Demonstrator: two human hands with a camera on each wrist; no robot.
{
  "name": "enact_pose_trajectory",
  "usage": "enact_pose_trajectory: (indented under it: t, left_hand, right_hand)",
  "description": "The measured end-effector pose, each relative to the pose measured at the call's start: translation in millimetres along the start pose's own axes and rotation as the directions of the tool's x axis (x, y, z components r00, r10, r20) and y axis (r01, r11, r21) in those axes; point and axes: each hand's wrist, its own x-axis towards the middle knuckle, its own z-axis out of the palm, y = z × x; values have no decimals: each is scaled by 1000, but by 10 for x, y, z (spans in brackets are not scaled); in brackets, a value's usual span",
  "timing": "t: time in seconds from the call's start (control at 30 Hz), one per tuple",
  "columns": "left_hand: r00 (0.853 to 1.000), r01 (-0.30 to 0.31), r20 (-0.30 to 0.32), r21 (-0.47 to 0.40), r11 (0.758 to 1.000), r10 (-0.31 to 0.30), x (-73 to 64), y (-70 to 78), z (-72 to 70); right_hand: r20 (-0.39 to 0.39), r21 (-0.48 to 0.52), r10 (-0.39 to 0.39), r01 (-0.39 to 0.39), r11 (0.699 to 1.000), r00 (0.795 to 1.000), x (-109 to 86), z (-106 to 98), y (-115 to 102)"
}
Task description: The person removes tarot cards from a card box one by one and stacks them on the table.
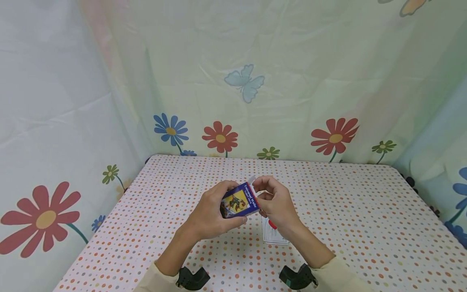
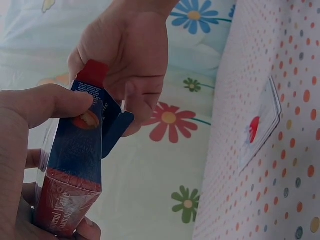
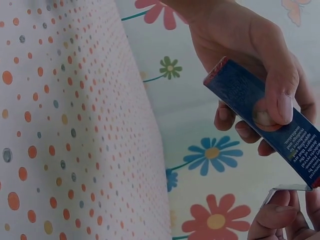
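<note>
A blue tarot card box (image 1: 235,201) with a yellow picture panel is held tilted above the table in my left hand (image 1: 208,211). The left thumb (image 2: 75,102) presses one narrow side, and the other fingers curl round the opposite side. My right hand (image 1: 279,202) is at the box's open end, its fingers curled and pinching at the end flaps. A blue side flap (image 2: 117,134) and a red-edged flap (image 2: 93,73) stick out there. Below the right hand lies a white-bordered card stack (image 1: 275,237) with a red mark on top, partly hidden by that hand.
The table (image 1: 175,182) has a dotted cover. A curtain (image 1: 284,101) printed with flowers and butterflies hangs behind it and along the sides. Dark wrist-camera mounts (image 1: 192,279) sit on both wrists.
</note>
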Motion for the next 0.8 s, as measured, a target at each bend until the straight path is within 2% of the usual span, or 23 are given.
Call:
enact_pose_trajectory:
  t: [0.27,0.53,0.8]
  left_hand:
    - [1000,-1,-6,-1,1000,1,0,5,-9]
    - [1000,-21,-14,16,1000,21,2,8,-7]
    - [999,-34,-9,4,999,34,9,18,-4]
  right_hand:
    - [-35,14,10,-9,1000,999,-12,26,-10]
    - [-103,36,30,-27,999,994,-32,42,33]
    - [-112,64,13,-6,998,994,-46,19,66]
